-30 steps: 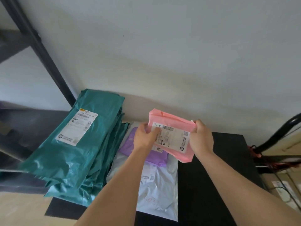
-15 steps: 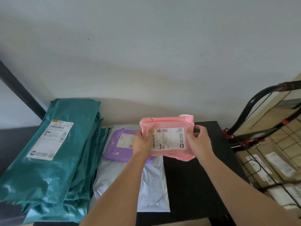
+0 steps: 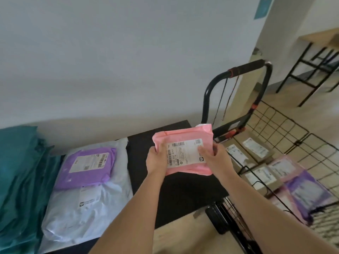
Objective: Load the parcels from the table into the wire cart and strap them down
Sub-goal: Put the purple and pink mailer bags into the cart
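Pink parcel (image 3: 183, 153) is up in both hands right now, held over the right end of the black table (image 3: 176, 195) with its white shipping label facing my camera. My left hand (image 3: 157, 160) grips the parcel's left edge with the thumb lying on the label side. My right hand (image 3: 213, 158) grips the right edge the same way, with its fingers wrapped round the side, so both hands are closed on the one parcel. As far as my feed shows, it's lifted clear of the tabletop, not resting on it. Towards the left of the table there's a purple parcel (image 3: 88, 165) lying on top of a bigger white parcel (image 3: 88, 208), both label-up. At the table's far left end sits a heap of teal parcels (image 3: 20, 180), running out of my view. The wire cart (image 3: 247, 67) stands just off the table's right end, with its black handle sticking up close behind the pink parcel. Inside the cart I can see a few brown boxes (image 3: 256, 149) with white labels. Beside them, on the side away from the table, are some pink and purple mailers (image 3: 308, 193). They're kinda blurry, so I can't count them properly.
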Tool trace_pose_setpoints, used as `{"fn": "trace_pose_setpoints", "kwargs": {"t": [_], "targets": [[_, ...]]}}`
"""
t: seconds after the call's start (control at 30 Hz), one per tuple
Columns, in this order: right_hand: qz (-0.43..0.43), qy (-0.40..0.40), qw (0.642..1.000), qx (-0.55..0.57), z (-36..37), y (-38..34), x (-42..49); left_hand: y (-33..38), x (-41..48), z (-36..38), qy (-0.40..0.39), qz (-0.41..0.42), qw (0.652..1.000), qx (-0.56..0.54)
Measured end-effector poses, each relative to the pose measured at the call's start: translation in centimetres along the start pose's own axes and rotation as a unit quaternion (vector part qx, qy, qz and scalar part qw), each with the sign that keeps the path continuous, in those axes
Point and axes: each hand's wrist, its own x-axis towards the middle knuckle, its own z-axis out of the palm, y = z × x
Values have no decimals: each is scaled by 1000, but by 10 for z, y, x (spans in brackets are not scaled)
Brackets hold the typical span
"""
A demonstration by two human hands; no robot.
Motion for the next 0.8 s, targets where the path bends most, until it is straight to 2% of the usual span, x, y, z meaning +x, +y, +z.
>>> {"fn": "trace_pose_setpoints", "kwargs": {"t": [0.33,0.43,0.67,0.8], "targets": [[74,40,996,-28,-185,125,28,11,-100,194,-79,-6,995,56],[72,58,994,-54,-232,155,41,19,-125,245,-103,7,993,61],[126,86,987,-59,-288,201,82,31,-143,328,-161,-31,986,42],[151,109,977,-100,-311,220,108,36,-128,373,-241,-61,965,80]]}}
